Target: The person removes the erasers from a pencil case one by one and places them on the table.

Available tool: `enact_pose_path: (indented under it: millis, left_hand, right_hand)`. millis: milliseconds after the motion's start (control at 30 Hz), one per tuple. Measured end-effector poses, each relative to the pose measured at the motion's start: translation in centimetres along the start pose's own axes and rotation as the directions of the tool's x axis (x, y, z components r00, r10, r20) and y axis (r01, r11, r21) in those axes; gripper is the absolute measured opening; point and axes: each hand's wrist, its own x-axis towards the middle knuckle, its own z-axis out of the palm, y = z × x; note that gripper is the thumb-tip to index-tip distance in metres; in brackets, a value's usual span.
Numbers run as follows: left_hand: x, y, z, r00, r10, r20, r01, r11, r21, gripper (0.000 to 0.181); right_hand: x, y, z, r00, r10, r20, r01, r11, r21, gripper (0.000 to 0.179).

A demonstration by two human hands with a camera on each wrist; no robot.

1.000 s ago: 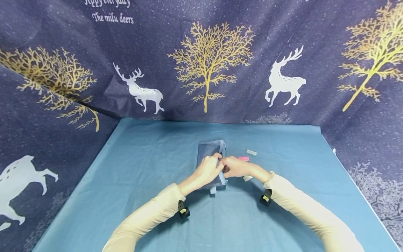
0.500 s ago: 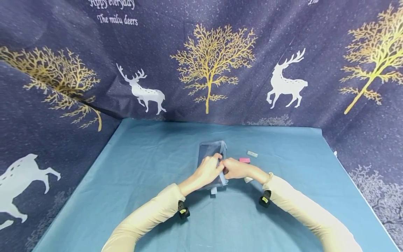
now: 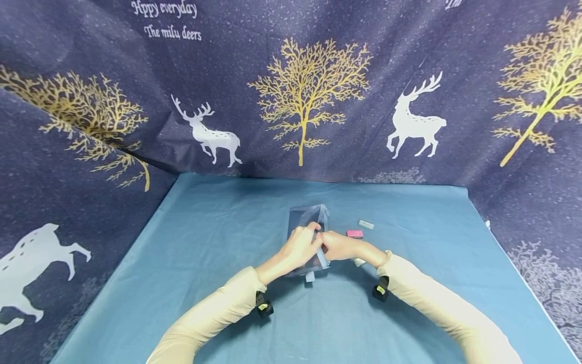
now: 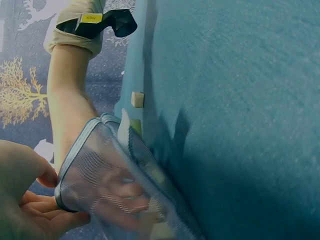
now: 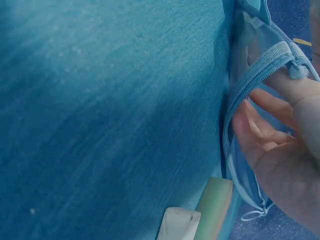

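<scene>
A blue mesh zip pouch (image 3: 298,221) stands on the blue cloth in the head view. My left hand (image 3: 297,247) pinches its edge between thumb and fingers, seen closely in the left wrist view. The right hand (image 3: 340,246) reaches through the unzipped mouth, with the zip edge (image 5: 257,77) arching over its fingers. Through the mesh (image 4: 90,167), those fingers look loosely bent beside pale blocks (image 4: 161,231) inside. I see nothing gripped between them, though the mesh blurs the fingertips.
Right of the pouch lie a pink block (image 3: 355,234) and a whitish block (image 3: 366,224). Nearer the right wrist are a green-and-orange block (image 5: 215,207) and a white block (image 5: 180,224). A small pale piece (image 3: 310,277) sits at the pouch's near end.
The right hand has shifted slightly at the pouch mouth, and its wrist has moved a little left, showing more of the pink block. The left hand keeps its hold on the pouch.
</scene>
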Motion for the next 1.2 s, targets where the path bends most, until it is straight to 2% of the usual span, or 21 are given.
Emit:
enact_pose_path:
  millis: [133,233,333,500,633,833,933,1100,1200]
  left_hand:
    - [0.3,-0.1,-0.9,0.997,0.058,0.042,-0.061,0.996,0.068,0.029]
    - [0.6,-0.2,-1.7,0.989,0.11,0.094,-0.122,0.984,0.129,0.026]
    - [0.7,-0.4,-2.4,0.979,0.15,0.136,-0.173,0.97,0.169,0.022]
    - [0.8,-0.7,-3.3,0.963,0.198,0.181,-0.23,0.956,0.181,0.017]
    - [0.8,-1.2,-3.9,0.954,0.196,0.227,-0.23,0.964,0.136,0.013]
    - [0.9,-1.7,-4.7,0.934,0.187,0.306,-0.222,0.972,0.084,0.019]
    - [0.8,-2.0,-5.1,0.928,0.201,0.313,-0.238,0.968,0.082,0.018]
    - [0.7,-2.5,-5.5,0.927,0.207,0.313,-0.251,0.962,0.108,0.017]
    - [0.7,-2.6,-5.6,0.924,0.218,0.314,-0.259,0.961,0.096,0.017]
  right_hand:
    - [0.2,0.2,0.0,1.0,-0.025,-0.002,0.025,0.999,-0.041,0.026]
    - [0.3,0.3,0.0,1.0,-0.023,0.002,0.023,0.998,-0.063,0.043]
    - [0.2,0.4,0.0,1.0,-0.023,0.003,0.023,0.998,-0.052,0.049]
    - [0.2,0.4,0.0,1.0,-0.014,0.001,0.014,1.0,-0.023,0.047]
    - [0.4,0.4,0.0,1.0,-0.004,0.018,0.004,1.0,-0.004,0.048]
    - [0.7,0.5,-0.1,0.998,0.002,0.069,-0.003,1.0,0.007,0.044]
    - [0.9,0.5,-0.3,0.997,0.006,0.082,-0.007,1.0,0.009,0.04]
    - [1.1,0.5,-0.3,0.997,0.01,0.08,-0.01,1.0,-0.001,0.049]
    - [1.3,0.5,-0.1,0.997,0.02,0.076,-0.019,1.0,-0.016,0.044]
